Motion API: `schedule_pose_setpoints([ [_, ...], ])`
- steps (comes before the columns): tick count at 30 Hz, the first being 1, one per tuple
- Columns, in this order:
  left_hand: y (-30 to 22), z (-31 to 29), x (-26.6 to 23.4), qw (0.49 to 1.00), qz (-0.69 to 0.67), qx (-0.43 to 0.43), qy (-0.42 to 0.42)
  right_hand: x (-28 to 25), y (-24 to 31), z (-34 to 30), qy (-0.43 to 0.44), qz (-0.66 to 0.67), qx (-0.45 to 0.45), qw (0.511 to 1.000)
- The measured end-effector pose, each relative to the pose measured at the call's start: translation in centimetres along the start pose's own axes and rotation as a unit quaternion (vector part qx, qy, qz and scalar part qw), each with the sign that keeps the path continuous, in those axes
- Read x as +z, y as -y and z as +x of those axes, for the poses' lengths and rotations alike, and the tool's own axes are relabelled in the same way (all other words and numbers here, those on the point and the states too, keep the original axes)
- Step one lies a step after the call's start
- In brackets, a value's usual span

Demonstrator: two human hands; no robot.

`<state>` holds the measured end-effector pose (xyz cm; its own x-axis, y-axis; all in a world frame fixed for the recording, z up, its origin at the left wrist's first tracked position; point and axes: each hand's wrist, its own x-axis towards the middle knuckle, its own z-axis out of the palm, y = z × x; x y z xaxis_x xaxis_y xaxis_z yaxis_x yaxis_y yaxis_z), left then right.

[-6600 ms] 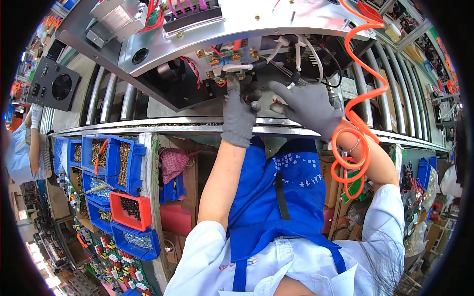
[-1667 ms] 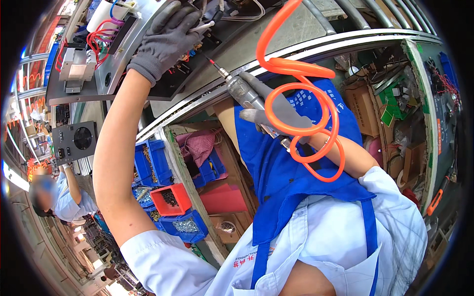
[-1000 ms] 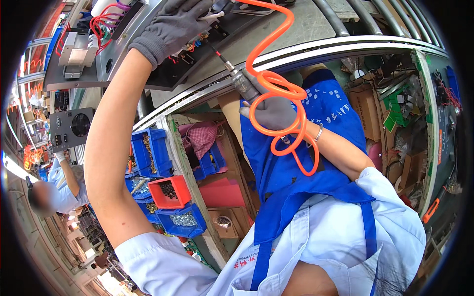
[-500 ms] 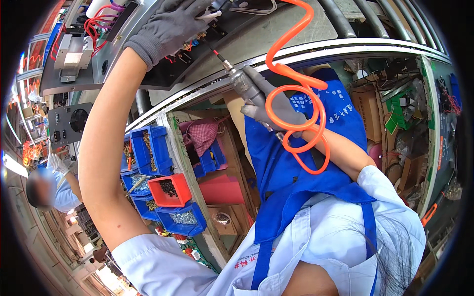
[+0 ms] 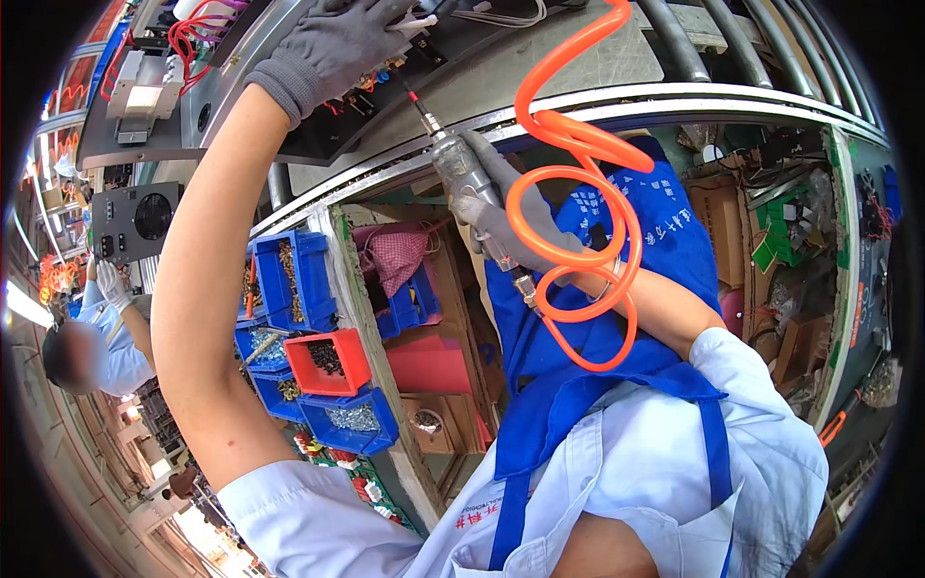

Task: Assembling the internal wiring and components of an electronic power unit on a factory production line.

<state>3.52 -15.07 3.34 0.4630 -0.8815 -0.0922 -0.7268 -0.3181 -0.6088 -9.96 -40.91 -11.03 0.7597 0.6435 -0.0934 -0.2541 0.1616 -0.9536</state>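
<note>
My left hand [image 5: 332, 43], in a grey glove, reaches up and presses on the wired parts of a metal chassis [image 5: 540, 67] on the roller line. My right hand [image 5: 506, 217], also gloved, grips a pneumatic screwdriver [image 5: 462, 178]; its bit [image 5: 416, 104] points up-left toward the black panel just below my left hand. A coiled orange air hose [image 5: 578, 222] loops from the tool's rear up over the chassis. A blue apron [image 5: 617, 289] hangs beneath the tool.
Blue parts bins [image 5: 294, 289] and a red bin [image 5: 323, 358] with screws sit on a rack at lower left. A pink cloth [image 5: 400, 260] lies in a box. Another unit with a fan [image 5: 140, 217] stands at left, where a co-worker [image 5: 96, 328] works. Cluttered boxes [image 5: 771, 241] lie at right.
Since half a second ago the screwdriver tip has moved up closer to the chassis beneath my left hand. Much earlier, both hands worked on the unit straight ahead.
</note>
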Motion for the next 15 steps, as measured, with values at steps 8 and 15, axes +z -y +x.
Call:
schedule_pose_setpoints([
  [8,0.0,-0.5,0.1,0.994,0.104,0.015,0.001,2.0,0.7,0.6,-0.023,0.007,0.021,0.999],
  [15,-0.5,-1.3,-0.4,0.996,0.081,-0.009,-0.025,1.2,0.5,-0.7,-0.021,0.024,0.036,0.999],
])
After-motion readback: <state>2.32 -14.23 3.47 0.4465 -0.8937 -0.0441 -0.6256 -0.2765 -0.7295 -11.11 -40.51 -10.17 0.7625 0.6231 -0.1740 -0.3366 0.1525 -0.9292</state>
